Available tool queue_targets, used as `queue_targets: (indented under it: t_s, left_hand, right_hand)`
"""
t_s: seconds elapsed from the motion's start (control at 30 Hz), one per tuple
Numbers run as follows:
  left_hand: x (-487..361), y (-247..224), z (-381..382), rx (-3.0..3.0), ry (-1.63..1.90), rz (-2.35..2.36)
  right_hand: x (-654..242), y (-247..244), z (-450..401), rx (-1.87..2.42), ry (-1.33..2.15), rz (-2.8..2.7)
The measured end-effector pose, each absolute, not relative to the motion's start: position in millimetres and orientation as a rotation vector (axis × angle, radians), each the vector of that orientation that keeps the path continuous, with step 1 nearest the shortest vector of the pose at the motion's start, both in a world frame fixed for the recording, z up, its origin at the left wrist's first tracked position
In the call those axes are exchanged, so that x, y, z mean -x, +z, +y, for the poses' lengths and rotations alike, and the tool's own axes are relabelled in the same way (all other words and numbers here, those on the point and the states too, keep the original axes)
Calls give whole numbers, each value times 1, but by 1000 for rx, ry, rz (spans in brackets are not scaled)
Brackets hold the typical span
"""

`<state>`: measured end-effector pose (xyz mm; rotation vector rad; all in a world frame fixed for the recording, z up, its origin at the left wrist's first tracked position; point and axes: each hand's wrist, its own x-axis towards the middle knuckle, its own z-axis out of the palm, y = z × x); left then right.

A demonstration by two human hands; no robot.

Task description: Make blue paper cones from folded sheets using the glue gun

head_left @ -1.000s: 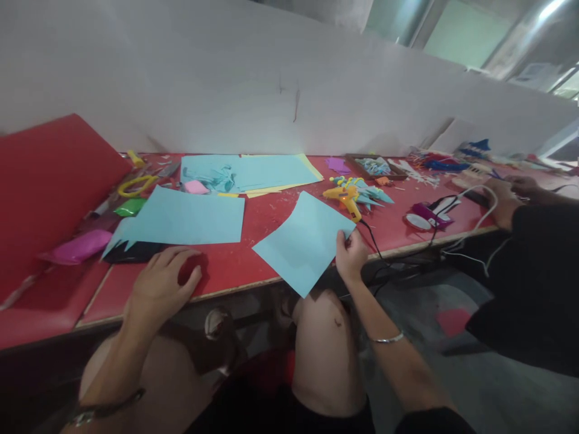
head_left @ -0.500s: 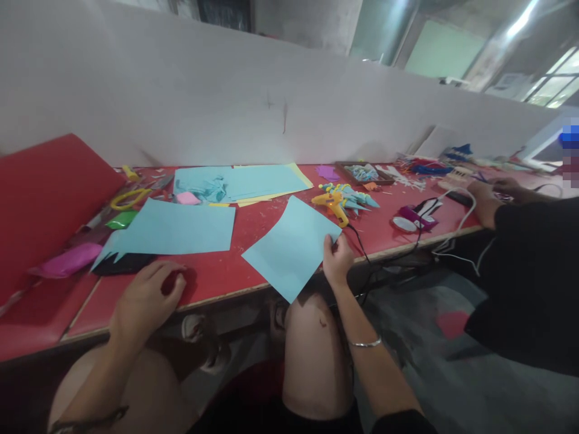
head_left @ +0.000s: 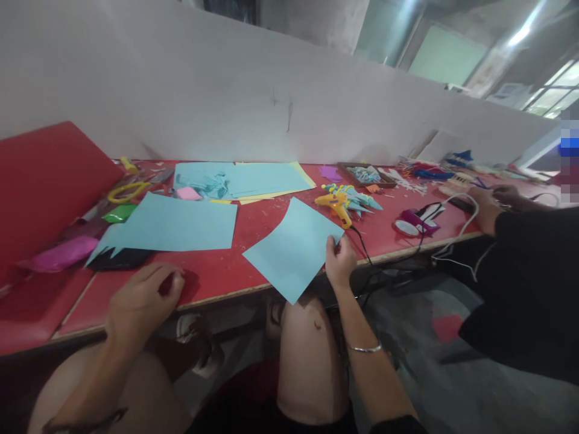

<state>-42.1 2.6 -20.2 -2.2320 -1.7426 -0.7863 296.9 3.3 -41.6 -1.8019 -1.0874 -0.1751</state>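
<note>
My right hand (head_left: 340, 259) pinches the right corner of a sheet of light blue paper (head_left: 292, 250). That sheet has one curved edge and hangs partly over the table's front edge, above my knee. At the left, my left hand (head_left: 147, 295) is by the front edge with its fingers curled and the thumb tip close against the forefinger; nothing shows in it. Beyond it another light blue sheet (head_left: 190, 223), cut jagged at its left end, overlaps a black flat object (head_left: 120, 259). A yellow glue gun (head_left: 335, 204) lies just past my right hand, its small light glowing orange.
Blue and yellow sheets (head_left: 271, 179) with paper scraps lie along the wall. Yellow-handled scissors (head_left: 126, 191) and pink (head_left: 67, 253) and green packets (head_left: 120, 213) are at left. At right are a tray of small pieces (head_left: 367, 175), a purple item (head_left: 427, 220), cables and another person's arm (head_left: 486, 208).
My left thumb and forefinger have drawn closer together. The right hand keeps its grip on the blue sheet, which has barely moved. The view has shifted slightly.
</note>
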Motion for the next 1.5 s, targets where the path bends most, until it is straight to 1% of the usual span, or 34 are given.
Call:
queue_targets:
  t_s: [0.17, 0.27, 0.33, 0.4, 0.47, 0.57, 0.63, 0.7, 0.77, 0.8, 0.83, 0.9, 1.0, 1.13, 1.23, 1.33, 1.4, 1.43, 1.5]
  left_hand:
    - [45, -19, 3, 2285, -697, -1678]
    - [47, -18, 1, 2277, -685, -1652]
    - [43, -12, -1, 2318, -755, -1689]
    - [35, -4, -1, 2445, -902, -1825]
    - [22, 7, 3, 2609, -1109, -2083]
    - [-3, 19, 18, 3038, -1377, -2163]
    - [-17, 23, 32, 3018, -1625, -2233]
    - [-26, 24, 45, 2800, -2070, -2280]
    - [-27, 23, 54, 2223, -2608, -2358]
    - [-26, 22, 56, 2003, -2812, -2382]
    - [-23, 21, 57, 1838, -2961, -2426]
    - [-18, 19, 56, 1626, -3116, -2529]
    - [-12, 19, 53, 1462, -3168, -2592]
    - [-12, 22, 54, 1508, -3286, -2521]
    - [-11, 23, 58, 1454, -3340, -2521]
    - [-7, 23, 62, 1385, -3373, -2499]
    - [-5, 23, 63, 1550, -3338, -2478]
    - [-4, 24, 64, 1684, -3266, -2474]
    - [-4, 26, 64, 1917, -3002, -2496]
  right_hand:
    - [-299, -39, 3, 1749, -66, -1042]
    - [-299, -35, 2, 1631, 58, -987]
    - [-293, -26, 2, 1470, 165, -942]
    - [-281, -11, 4, 1291, 260, -915]
    - [-265, 6, 8, 1179, 314, -915]
    - [-239, 30, 20, 1053, 386, -897]
    - [-227, 39, 28, 1036, 409, -866]
    - [-220, 40, 36, 1027, 421, -845]
    - [-216, 36, 42, 1020, 463, -854]
    - [-216, 32, 43, 1026, 505, -881]
    - [-215, 27, 45, 1049, 551, -915]
    - [-214, 19, 45, 1092, 598, -1032]
    - [-209, 13, 39, 1035, 409, -1272]
    - [-195, 11, 29, 909, 71, -1708]
    - [-186, 8, 25, 881, -58, -1937]
    - [-181, 3, 26, 874, -21, -2121]
    - [-180, 2, 26, 852, 62, -2202]
    - [-180, 1, 25, 838, 110, -2231]
    - [-180, 2, 23, 815, 237, -2272]
